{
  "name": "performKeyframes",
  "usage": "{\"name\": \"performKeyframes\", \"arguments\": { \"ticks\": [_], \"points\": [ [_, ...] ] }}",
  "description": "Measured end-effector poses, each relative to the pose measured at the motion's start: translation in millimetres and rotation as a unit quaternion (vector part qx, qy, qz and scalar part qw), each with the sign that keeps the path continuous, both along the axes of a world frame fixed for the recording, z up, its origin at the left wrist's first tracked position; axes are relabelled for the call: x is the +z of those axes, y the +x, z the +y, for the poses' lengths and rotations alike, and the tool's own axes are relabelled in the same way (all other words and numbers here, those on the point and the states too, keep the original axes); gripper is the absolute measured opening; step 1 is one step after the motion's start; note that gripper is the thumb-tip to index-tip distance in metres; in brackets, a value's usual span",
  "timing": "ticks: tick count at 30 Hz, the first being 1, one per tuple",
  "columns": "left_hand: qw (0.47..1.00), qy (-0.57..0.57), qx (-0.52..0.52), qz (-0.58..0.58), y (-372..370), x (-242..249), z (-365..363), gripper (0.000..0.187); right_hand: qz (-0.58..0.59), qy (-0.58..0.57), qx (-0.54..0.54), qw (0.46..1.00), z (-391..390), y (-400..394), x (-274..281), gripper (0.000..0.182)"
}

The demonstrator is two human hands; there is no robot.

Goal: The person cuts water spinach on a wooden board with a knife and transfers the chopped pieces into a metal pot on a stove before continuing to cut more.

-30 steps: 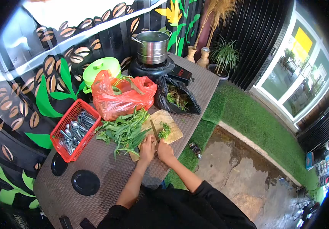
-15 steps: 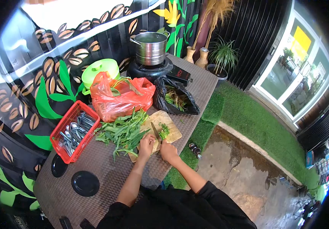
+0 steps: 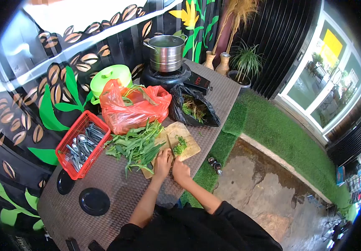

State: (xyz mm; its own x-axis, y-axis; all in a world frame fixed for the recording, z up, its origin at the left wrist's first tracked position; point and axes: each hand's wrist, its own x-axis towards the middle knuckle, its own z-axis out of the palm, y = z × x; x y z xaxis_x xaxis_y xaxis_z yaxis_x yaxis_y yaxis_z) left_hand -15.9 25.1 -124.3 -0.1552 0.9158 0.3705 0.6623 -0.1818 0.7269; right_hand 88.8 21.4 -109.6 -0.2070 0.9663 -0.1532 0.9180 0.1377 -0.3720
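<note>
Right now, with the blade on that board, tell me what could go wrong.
The left hand sits right beside the knife in the right hand, so a slip might cut it.
The chopped greens lie loose on the cutting board, close to an edge of the table; some could scatter off.
The black plastic bag lies close to the stove; if that is lit, which I can't tell, it might melt.

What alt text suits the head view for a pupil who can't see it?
A person's right hand grips a knife over a wooden board, the left hand close beside it, chopped greens to the knife's right. Leafy greens lie to the left; a red plastic bag and steel pot stand beyond.
</note>
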Motion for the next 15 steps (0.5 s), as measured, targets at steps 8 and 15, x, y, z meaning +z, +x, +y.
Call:
{"name": "performKeyframes", "arguments": {
  "ticks": [8,15],
  "points": [
    [0.989,-0.046,0.009,-0.143,-10,0,16,0.022,0.017,-0.021,-0.018,0.999,-5,-1,7,0.023],
    [0.99,-0.044,0.042,-0.125,-8,3,19,0.017,0.043,-0.01,0.002,0.999,4,5,11,0.02]
  ]
}}
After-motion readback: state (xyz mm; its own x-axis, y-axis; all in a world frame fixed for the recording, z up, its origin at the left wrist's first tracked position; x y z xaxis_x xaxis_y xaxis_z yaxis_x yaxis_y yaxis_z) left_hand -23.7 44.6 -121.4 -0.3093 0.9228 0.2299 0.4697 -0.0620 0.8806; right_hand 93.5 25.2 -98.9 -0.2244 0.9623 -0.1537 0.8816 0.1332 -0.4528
